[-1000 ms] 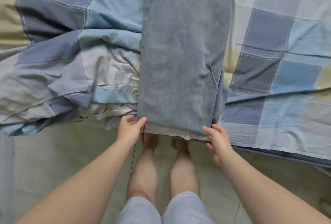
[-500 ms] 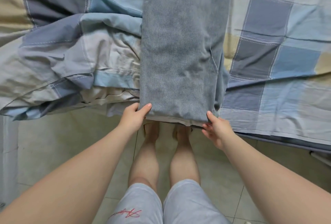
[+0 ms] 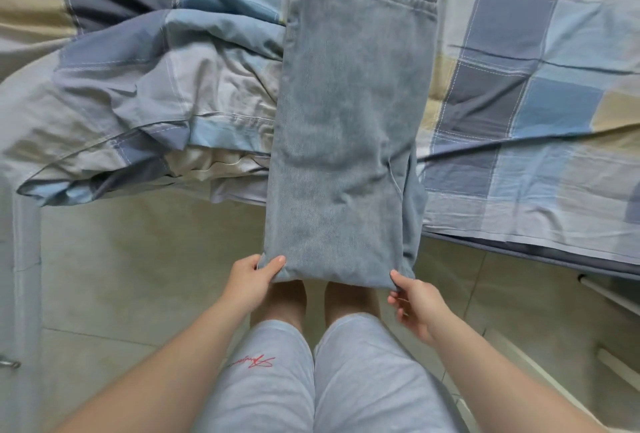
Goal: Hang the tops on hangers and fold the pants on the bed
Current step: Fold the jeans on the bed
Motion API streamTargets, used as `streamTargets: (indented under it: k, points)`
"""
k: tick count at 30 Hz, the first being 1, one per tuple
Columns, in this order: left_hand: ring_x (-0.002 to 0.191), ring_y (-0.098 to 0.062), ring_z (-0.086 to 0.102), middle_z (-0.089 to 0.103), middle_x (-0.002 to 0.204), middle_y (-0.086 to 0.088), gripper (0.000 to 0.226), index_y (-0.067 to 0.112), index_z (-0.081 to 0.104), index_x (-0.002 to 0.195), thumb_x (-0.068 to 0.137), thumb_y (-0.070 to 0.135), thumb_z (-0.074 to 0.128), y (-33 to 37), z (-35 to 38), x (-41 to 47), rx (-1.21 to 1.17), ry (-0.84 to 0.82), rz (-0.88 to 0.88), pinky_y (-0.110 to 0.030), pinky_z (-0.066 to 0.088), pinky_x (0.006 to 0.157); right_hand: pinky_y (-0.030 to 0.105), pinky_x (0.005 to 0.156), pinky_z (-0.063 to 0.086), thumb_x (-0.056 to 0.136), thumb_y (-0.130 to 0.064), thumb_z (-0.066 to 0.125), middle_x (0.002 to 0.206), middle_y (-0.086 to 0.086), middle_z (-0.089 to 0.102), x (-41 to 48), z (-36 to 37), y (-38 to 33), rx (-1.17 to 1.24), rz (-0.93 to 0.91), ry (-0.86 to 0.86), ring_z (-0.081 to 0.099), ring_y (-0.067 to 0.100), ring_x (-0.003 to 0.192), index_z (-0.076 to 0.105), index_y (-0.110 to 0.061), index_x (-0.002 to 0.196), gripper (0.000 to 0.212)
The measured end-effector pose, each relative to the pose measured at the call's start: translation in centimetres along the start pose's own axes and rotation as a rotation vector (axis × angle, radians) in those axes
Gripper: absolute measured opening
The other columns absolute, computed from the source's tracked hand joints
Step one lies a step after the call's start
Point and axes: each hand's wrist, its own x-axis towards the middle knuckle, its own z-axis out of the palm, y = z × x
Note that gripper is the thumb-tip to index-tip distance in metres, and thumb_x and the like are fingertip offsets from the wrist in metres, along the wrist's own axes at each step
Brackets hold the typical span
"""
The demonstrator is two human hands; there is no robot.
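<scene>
I am standing on the tiled floor (image 3: 138, 259), and my left hand (image 3: 254, 277) and my right hand (image 3: 415, 297) are each pinching one near corner of the folded jeans (image 3: 349, 138). The jeans are lying lengthwise, their near end reaching past the edge of the bed (image 3: 519, 211) and their far end resting on it, just beside a crumpled quilt (image 3: 156, 86).

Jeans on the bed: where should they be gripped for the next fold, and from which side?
Grip the two near corners, one per hand, coming from the floor side. The jeans lie as one long narrow strip whose near end overhangs the bed edge, so fingers can slip beneath. The left hand pinches one corner; the right hand has its thumb on the other.
</scene>
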Motion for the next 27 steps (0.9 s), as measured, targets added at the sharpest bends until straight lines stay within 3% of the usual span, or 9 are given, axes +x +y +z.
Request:
streamTargets:
  k: [2, 5, 9, 14, 19, 24, 27]
  points:
    - [0.075, -0.020, 0.055, 0.063, 0.080, -0.014, 0.036, -0.012, 0.067, 0.093, 0.094, 0.024, 0.068, 0.8, -0.1, -1.1, -0.031, 0.022, 0.015, -0.031, 0.038, 0.066, 0.020, 0.040, 0.036, 0.092, -0.023, 0.069, 0.052, 0.000, 0.056, -1.1, -0.2, -0.5, 0.032, -0.024, 0.002, 0.056, 0.011, 0.047, 0.060, -0.010, 0.085, 0.017]
    - [0.068, -0.020, 0.057, 0.064, 0.072, -0.007, 0.026, 0.001, 0.065, 0.080, 0.095, 0.023, 0.065, 3.1, -0.2, -3.0, -0.081, 0.087, 0.091, -0.031, 0.042, 0.064, 0.020, 0.040, 0.044, 0.091, -0.023, 0.069, 0.052, 0.001, 0.053, -3.0, -0.2, -2.3, 0.123, -0.088, -0.010, 0.058, 0.012, 0.047, 0.062, -0.009, 0.086, 0.016]
    - [0.052, -0.004, 0.052, 0.056, 0.054, 0.010, 0.025, 0.013, 0.057, 0.073, 0.095, 0.021, 0.065, 7.5, -1.2, -5.4, -0.231, 0.124, 0.253, -0.021, 0.046, 0.056, 0.020, 0.042, 0.043, 0.092, -0.021, 0.065, 0.049, -0.001, 0.045, -5.8, 0.1, -6.1, 0.278, -0.183, -0.043, 0.054, 0.012, 0.044, 0.060, -0.012, 0.085, 0.013]
    - [0.051, -0.011, 0.045, 0.049, 0.050, 0.005, 0.031, 0.010, 0.050, 0.070, 0.096, 0.019, 0.064, 15.8, -2.3, -5.5, -0.345, 0.077, 0.413, -0.027, 0.042, 0.057, 0.020, 0.043, 0.042, 0.093, -0.024, 0.061, 0.049, -0.002, 0.040, -9.0, 1.2, -13.7, 0.425, -0.317, -0.075, 0.049, 0.011, 0.045, 0.055, -0.015, 0.079, 0.018]
    - [0.049, -0.005, 0.049, 0.049, 0.050, 0.010, 0.030, 0.018, 0.052, 0.070, 0.098, 0.024, 0.062, 26.1, -2.3, -3.3, -0.468, 0.038, 0.397, -0.021, 0.046, 0.058, 0.017, 0.045, 0.040, 0.094, -0.031, 0.058, 0.047, -0.004, 0.038, -10.7, 3.0, -22.8, 0.472, -0.376, -0.089, 0.046, 0.011, 0.046, 0.049, -0.017, 0.066, 0.033]
    - [0.057, -0.005, 0.057, 0.059, 0.052, 0.013, 0.022, 0.021, 0.058, 0.075, 0.096, 0.024, 0.063, 34.7, -2.3, -0.8, -0.494, -0.058, 0.395, -0.022, 0.048, 0.064, 0.018, 0.050, 0.040, 0.093, -0.032, 0.057, 0.048, -0.005, 0.041, -10.8, 4.2, -30.8, 0.438, -0.425, -0.086, 0.048, 0.010, 0.045, 0.053, -0.017, 0.067, 0.031]
    - [0.072, -0.006, 0.063, 0.068, 0.070, 0.012, 0.011, 0.020, 0.062, 0.085, 0.096, 0.024, 0.063, 38.8, -2.1, 1.1, -0.487, -0.082, 0.437, -0.023, 0.048, 0.071, 0.020, 0.056, 0.042, 0.098, -0.035, 0.052, 0.057, -0.004, 0.050, -10.3, 5.0, -35.1, 0.413, -0.445, -0.100, 0.055, 0.012, 0.056, 0.058, -0.015, 0.074, 0.032]
